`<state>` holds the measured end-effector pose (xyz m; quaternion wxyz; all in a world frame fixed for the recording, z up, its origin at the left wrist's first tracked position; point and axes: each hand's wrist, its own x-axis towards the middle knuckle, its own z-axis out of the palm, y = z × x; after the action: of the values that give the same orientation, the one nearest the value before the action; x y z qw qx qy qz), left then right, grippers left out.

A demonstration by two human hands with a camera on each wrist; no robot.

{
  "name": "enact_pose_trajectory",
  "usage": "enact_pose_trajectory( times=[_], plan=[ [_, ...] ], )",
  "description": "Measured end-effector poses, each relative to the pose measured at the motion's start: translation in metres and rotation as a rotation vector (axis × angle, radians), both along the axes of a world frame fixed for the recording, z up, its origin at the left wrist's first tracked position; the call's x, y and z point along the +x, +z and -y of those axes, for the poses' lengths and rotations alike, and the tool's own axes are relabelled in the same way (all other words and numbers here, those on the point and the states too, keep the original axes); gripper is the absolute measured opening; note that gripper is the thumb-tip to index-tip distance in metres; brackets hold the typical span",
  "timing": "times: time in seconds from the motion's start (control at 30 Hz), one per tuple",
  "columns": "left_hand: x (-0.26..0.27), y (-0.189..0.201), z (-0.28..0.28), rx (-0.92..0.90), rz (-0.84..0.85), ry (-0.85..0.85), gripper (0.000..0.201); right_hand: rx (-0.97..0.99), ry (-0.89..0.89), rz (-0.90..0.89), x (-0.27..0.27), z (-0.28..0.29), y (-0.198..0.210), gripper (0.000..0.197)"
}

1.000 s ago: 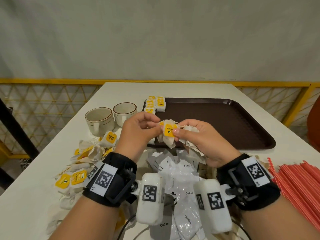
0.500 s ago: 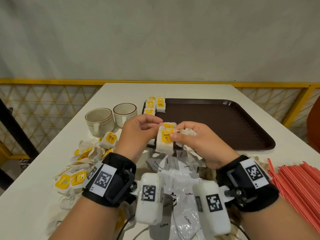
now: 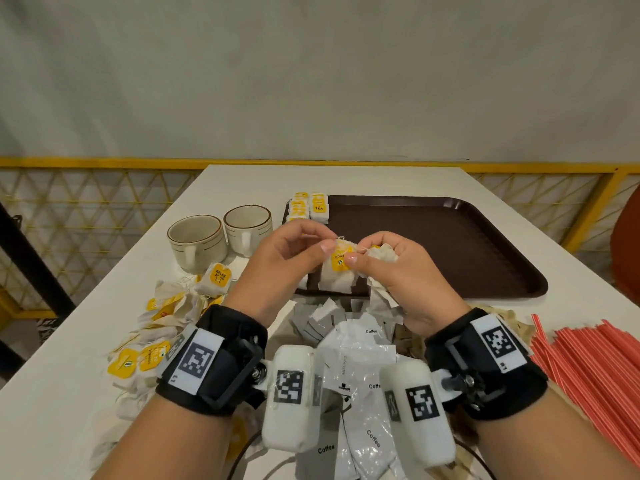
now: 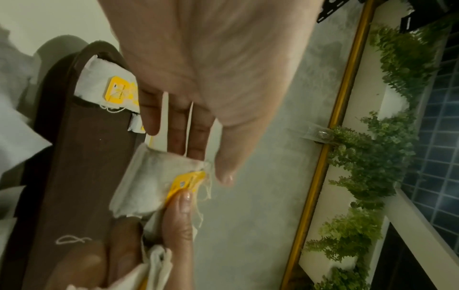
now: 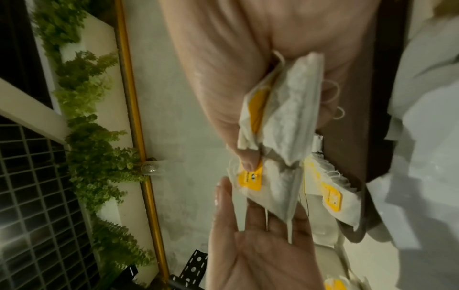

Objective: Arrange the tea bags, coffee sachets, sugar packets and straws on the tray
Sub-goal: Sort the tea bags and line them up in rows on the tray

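Observation:
A white tea bag (image 3: 337,283) with a yellow tag hangs between my hands above the near left edge of the brown tray (image 3: 450,244). My right hand (image 3: 362,252) pinches its tag under the thumb and grips a bundle of more tea bags (image 3: 381,254) in the palm. In the right wrist view that bundle (image 5: 290,109) sits above the single tea bag (image 5: 273,188). My left hand (image 3: 304,247) has straight fingers behind the tea bag (image 4: 144,182), with the thumb tip beside its top corner. Several tea bags (image 3: 311,207) lie in the tray's far left corner.
Loose tea bags (image 3: 166,306) are heaped on the white table at left, near two cups (image 3: 197,237) (image 3: 247,225). Coffee sachets (image 3: 360,358) lie under my wrists. Red straws (image 3: 588,358) are piled at right. More tea bags (image 5: 330,198) lie on the tray's near left edge.
The tea bag now hangs flat with its tag facing me. My left thumb has slipped from the tag to the bag's top corner. Both hands stay over the tray's near edge.

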<state>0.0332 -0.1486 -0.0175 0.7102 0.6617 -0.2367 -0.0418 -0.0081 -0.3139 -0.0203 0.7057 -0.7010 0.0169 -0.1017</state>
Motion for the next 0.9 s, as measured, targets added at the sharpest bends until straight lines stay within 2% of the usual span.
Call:
enact_pose_trajectory(
  times=[0.1,0.2,0.3,0.43,0.53,0.6,0.73,0.9],
  plan=[
    [-0.005,0.0,0.001,0.175,0.108,-0.069,0.016,0.052,0.02,-0.02,-0.001,0.0,0.001,0.011],
    [-0.003,-0.004,0.003,0.21,0.096,0.066,0.014,0.168,0.043,-0.073,0.001,0.0,0.001,0.005],
    [-0.001,-0.007,0.003,0.264,0.052,0.117,0.011,0.213,0.092,-0.118,0.002,0.002,0.002,0.016],
    [-0.006,-0.01,0.008,0.373,0.051,0.042,0.004,0.172,0.133,-0.116,0.0,0.0,0.0,0.022],
    [-0.006,-0.014,0.012,0.396,0.052,0.021,0.018,0.011,0.132,-0.076,-0.002,-0.004,-0.002,0.021],
    [-0.007,-0.014,0.014,0.394,0.073,0.067,0.016,-0.016,0.155,-0.068,-0.003,-0.006,0.001,0.023],
    [-0.008,-0.014,0.015,0.378,0.124,0.129,0.008,0.044,0.235,-0.062,-0.005,-0.007,0.003,0.027],
    [-0.008,-0.01,0.013,0.313,0.113,0.121,0.003,0.227,0.162,-0.076,0.0,-0.006,-0.001,0.024]
  ],
)
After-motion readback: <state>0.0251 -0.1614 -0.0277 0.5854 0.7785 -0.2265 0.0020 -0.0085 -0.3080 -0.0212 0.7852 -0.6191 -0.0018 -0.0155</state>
